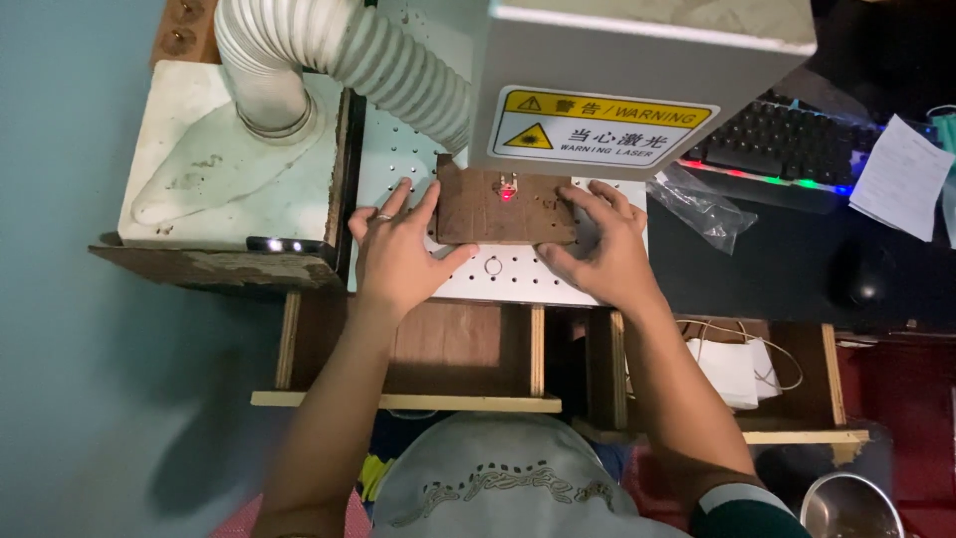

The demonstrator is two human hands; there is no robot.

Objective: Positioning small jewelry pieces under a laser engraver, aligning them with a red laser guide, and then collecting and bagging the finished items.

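Wooden plate point(503, 207), brown and rectangular, lies flat on the white perforated worktable point(508, 274) of the bench, under the grey machine head point(637, 60), with a red light dot on a small piece near its far edge. Nearest the camera: a cap top, two forearms, then open wooden shelf bays point(448, 344), the right one holding white face masks point(732, 369). A metal cup point(851, 508) sits at lower right. Left hand point(396, 249) rests spread, fingers open, thumb touching the plate's left edge, a ring on one finger. Right hand point(602, 244) presses the plate's right edge and corner, fingers extended, not clenched. A small metal ring point(493, 265) lies on the worktable between the hands. Farther off: white ribbed hose point(349, 50) at left, clear plastic bag point(702, 204), mouse point(861, 279), backlit keyboard point(787, 144) and paper sheet point(901, 174) at right.
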